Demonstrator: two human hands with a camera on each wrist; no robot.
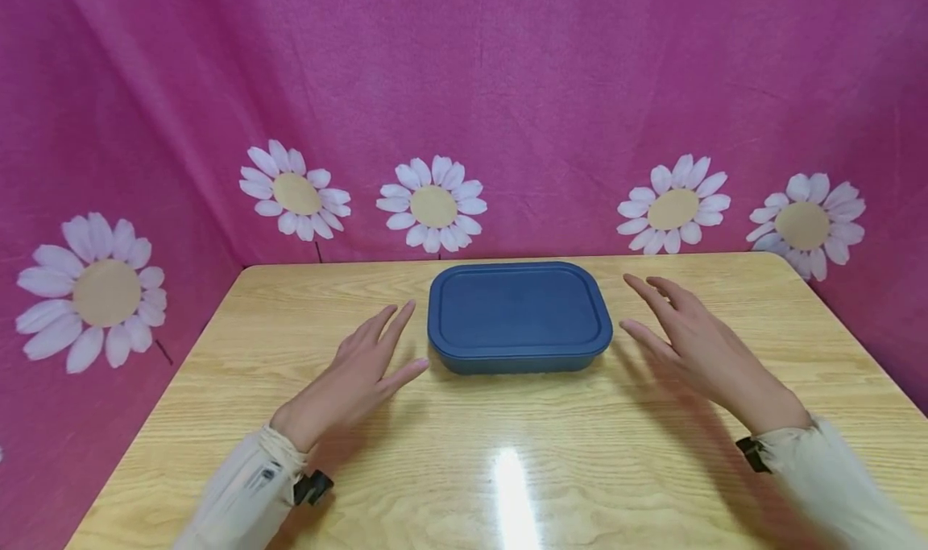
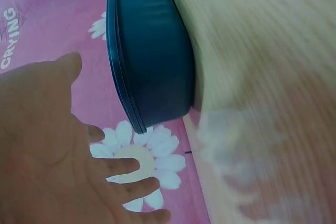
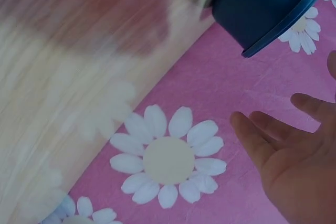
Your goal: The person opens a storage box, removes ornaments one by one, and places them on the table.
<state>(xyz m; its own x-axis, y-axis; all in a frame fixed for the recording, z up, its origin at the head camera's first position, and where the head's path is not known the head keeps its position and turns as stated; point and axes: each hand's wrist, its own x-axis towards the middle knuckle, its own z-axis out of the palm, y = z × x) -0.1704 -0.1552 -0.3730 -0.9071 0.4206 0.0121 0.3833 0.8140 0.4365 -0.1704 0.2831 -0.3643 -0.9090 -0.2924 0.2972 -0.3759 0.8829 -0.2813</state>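
Note:
A dark blue rectangular container [image 1: 519,310] with its lid on sits on the wooden table, between my two hands. My left hand [image 1: 355,373] hovers off its left end, fingers spread and holding nothing. Off the right end is my right hand [image 1: 696,349], its fingers extended toward the container without touching it. The left wrist view shows the container's side [image 2: 152,51] beyond the open palm [image 2: 47,145]. In the right wrist view a corner of the container [image 3: 268,9] appears above the fingers. What lies inside the container is hidden.
The light wooden table [image 1: 435,469] reflects a bright light near its front. A pink cloth [image 1: 544,115] printed with white daisies hangs behind and beside the table. Both wrists carry small black devices, such as the left one [image 1: 313,487], at beige sleeves.

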